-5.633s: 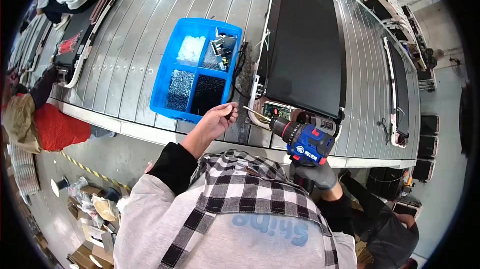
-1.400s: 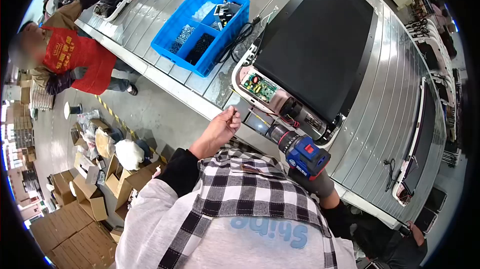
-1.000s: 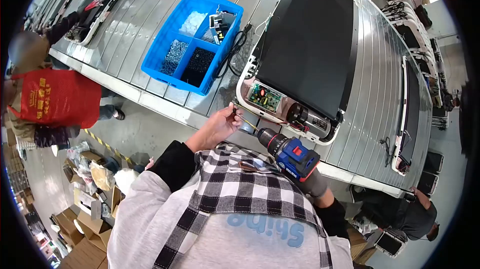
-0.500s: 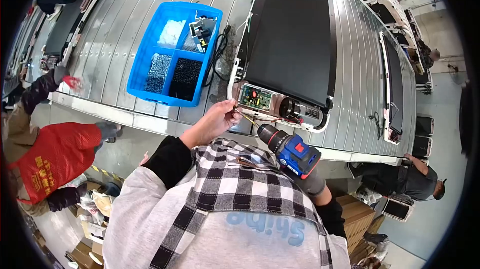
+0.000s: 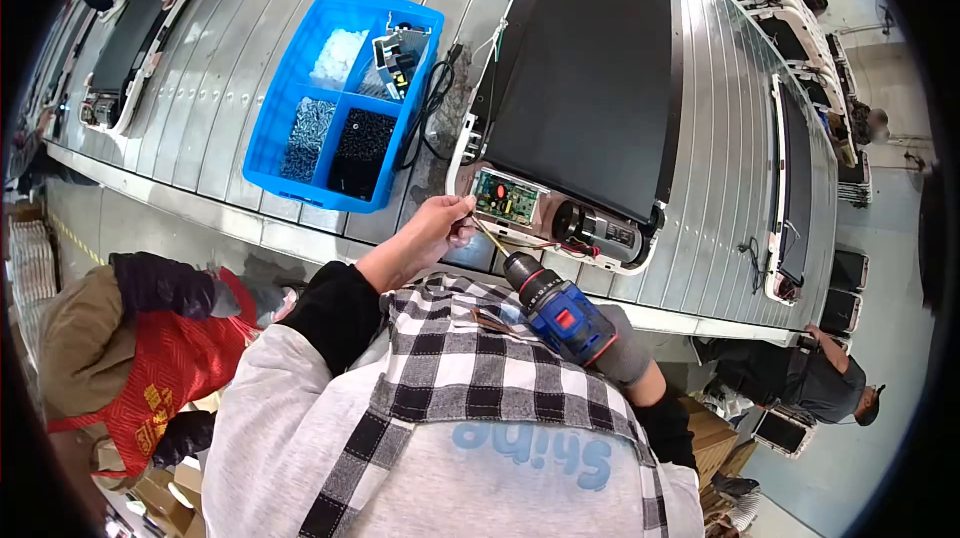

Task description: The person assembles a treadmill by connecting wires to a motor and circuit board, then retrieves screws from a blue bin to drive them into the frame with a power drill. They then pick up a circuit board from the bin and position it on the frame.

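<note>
My right hand (image 5: 624,346), in a grey glove, grips a blue and black cordless drill (image 5: 562,316). The drill's long thin bit points up and left to the fingertips of my left hand (image 5: 445,222). That bare hand is closed in a pinch at the bit's tip; whatever small piece it holds is hidden. Just beyond the fingers is the near left corner of a walking-pad treadmill (image 5: 585,68) with a white frame and black belt. Its green circuit board (image 5: 506,198) and cylindrical motor (image 5: 610,235) lie exposed at the near end.
A blue divided bin (image 5: 262,163) with silver screws, black screws, white pieces and metal brackets stands on the slatted metal table (image 5: 215,148). A black cable (image 5: 432,108) lies beside it. Another treadmill (image 5: 790,178) is at right. Co-workers stand at left (image 5: 180,358) and right (image 5: 800,373).
The drill and my right hand have shifted slightly left, its bit still meeting my left fingertips. The co-worker in red at left has turned and moved nearer, drawing a hand back from the table.
</note>
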`<state>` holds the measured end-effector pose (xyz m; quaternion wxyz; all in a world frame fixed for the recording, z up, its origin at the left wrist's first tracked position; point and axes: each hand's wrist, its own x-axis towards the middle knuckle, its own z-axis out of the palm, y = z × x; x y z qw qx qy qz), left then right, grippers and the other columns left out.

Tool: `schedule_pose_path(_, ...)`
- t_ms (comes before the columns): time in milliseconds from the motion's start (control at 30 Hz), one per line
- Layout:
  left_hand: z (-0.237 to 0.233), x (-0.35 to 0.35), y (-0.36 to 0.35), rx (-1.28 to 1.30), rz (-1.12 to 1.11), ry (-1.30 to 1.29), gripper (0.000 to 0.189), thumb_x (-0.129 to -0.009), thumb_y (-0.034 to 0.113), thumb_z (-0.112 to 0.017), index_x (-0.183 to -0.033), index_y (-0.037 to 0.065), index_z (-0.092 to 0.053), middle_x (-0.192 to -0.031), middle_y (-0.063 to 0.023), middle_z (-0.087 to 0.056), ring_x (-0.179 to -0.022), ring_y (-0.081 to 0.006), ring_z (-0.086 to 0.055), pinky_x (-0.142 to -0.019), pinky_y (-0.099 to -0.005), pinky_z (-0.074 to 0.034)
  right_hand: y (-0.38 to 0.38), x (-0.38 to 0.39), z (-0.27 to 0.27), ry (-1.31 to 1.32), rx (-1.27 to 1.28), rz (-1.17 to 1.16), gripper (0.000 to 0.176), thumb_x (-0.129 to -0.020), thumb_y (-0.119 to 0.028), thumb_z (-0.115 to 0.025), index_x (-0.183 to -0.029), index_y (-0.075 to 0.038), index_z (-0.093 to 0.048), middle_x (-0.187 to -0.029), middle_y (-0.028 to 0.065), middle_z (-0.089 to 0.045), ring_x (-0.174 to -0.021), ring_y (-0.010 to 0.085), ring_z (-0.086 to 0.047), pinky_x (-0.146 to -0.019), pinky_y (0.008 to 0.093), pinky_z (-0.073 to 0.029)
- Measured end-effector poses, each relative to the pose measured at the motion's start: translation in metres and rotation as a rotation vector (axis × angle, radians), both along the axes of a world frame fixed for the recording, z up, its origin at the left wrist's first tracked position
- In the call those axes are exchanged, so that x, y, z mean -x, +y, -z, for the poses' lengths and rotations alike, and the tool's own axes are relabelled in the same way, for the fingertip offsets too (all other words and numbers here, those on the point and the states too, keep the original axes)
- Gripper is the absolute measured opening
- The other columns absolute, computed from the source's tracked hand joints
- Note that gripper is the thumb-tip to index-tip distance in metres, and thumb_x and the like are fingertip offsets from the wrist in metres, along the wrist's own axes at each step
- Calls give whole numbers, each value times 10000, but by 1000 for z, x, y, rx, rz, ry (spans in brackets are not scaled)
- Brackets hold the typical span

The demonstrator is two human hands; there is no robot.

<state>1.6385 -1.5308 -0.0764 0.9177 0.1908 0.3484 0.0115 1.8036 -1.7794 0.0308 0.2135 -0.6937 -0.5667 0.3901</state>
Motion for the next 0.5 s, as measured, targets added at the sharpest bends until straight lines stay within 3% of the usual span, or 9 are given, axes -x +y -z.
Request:
schedule_pose_path(167, 29, -4, -13, 171, -230, -21, 162, -952, 133, -430, -912, -4, -504, -690, -36, -467, -596, -141, -444, -525, -245, -356, 5, -17, 18, -90, -33, -153, 309, -685, -313, -703, -920, -137, -607, -796, 89, -630, -706, 301, -609, -622, 360, -494)
schedule_pose_path(200, 32, -5, -13, 181, -237, -61, 187, -958, 121, -401, -998, -27, -508, -719, -53, -496, -616, -154, -471, -546, -244, -380, 10, -18, 20, -141, -77, -199, 295, -696, -314, -691, -918, -139, -608, -806, 88, -630, -709, 296, -610, -625, 359, -496)
schedule_pose_path(233, 35, -6, -15, 157, -249, 0, 188, -953, 120, -404, -1003, -25, -514, -726, -54, -507, -618, -153, -479, -549, -242, -384, 16, -20, 18, -215, -138, -279, 253, -720, -292, -669, -931, -161, -618, -841, 75, -636, -723, 275, -617, -634, 352, -505)
schedule_pose_path(300, 34, -9, -15, 112, -271, 123, 192, -943, 118, -410, -1013, -20, -525, -738, -56, -528, -623, -150, -495, -555, -237, -393, 17, -26, 24, -123, -82, -216, 243, -725, -277, -663, -943, -176, -624, -852, 67, -640, -735, 264, -623, -645, 347, -511)
schedule_pose_path(400, 73, 1, -20, -218, -155, 223, 211, -898, 104, -433, -988, -27, -573, -748, -55, -571, -643, -153, -534, -568, -233, -413, 43, -32, 17, -266, 53, -269, 248, -727, -229, -646, -967, -169, -627, -891, 63, -647, -783, 247, -633, -672, 333, -520)
schedule_pose_path(433, 78, 0, -22, -490, -14, 301, 221, -852, 97, -447, -934, -17, -617, -725, -99, -600, -675, -213, -589, -585, -296, -450, 49, -33, 23, -218, 46, -198, 258, -726, -216, -635, -977, -158, -621, -898, 67, -647, -798, 252, -632, -685, 339, -519)
schedule_pose_path(500, 91, -18, -31, -1196, 11, 345, 215, -851, 109, -474, -943, 4, -638, -731, -163, -598, -735, -301, -611, -628, -371, -469, 60, -37, 36, -115, 22, -56, 278, -722, -189, -615, -995, -138, -610, -914, 75, -648, -828, 261, -629, -713, 350, -516)
